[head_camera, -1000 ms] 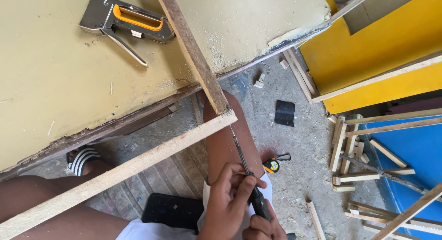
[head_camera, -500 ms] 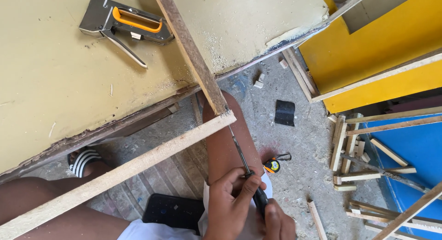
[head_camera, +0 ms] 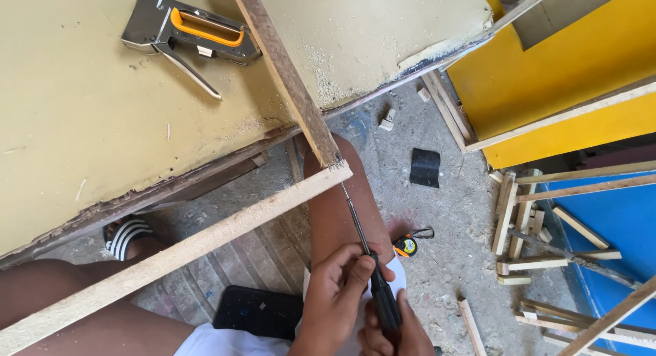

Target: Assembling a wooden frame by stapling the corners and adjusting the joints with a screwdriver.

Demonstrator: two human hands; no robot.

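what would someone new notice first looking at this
Low in the middle, the left hand and right hand grip a black-handled screwdriver, its tip at the corner joint where two wooden slats meet. A metal staple gun with an orange grip lies at upper left on the worn yellowish tabletop. At right, a bright yellow panel stands above scattered wood offcuts.

Both hands, left hand (head_camera: 335, 298) and right hand (head_camera: 400, 332), grip screwdriver (head_camera: 372, 260); tip at corner joint of wooden frame (head_camera: 205, 236). Staple gun (head_camera: 188, 35) on workbench (head_camera: 82, 124).
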